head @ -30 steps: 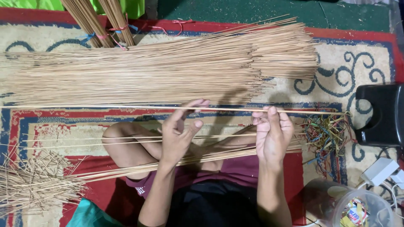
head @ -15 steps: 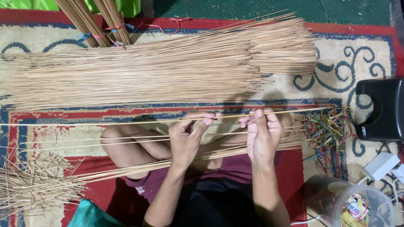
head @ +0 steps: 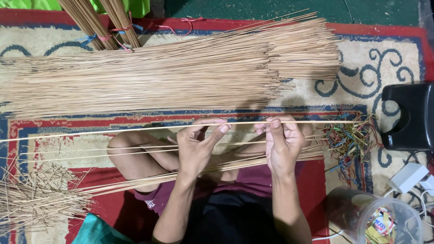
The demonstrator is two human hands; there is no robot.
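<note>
Both my hands pinch one long thin bamboo stick (head: 135, 129) that runs level across the view above my crossed legs. My left hand (head: 197, 144) grips it near the middle with thumb and fingers. A short way to the right, my right hand (head: 282, 141) holds the same stick. A big loose pile of like sticks (head: 172, 74) lies on the patterned carpet (head: 375, 54) just beyond my hands. More sticks (head: 149, 180) rest across my lap.
Two tied stick bundles (head: 104, 22) stand at the top left. Short broken stick bits (head: 36, 194) lie at the lower left. Coloured ties (head: 352, 140) lie right of my right hand, a black stool (head: 409, 117) further right, a clear plastic jar (head: 384, 221) at the bottom right.
My hands have drawn closer together along the stick and curled round it; a second ago the fingers were spread flat over it.
</note>
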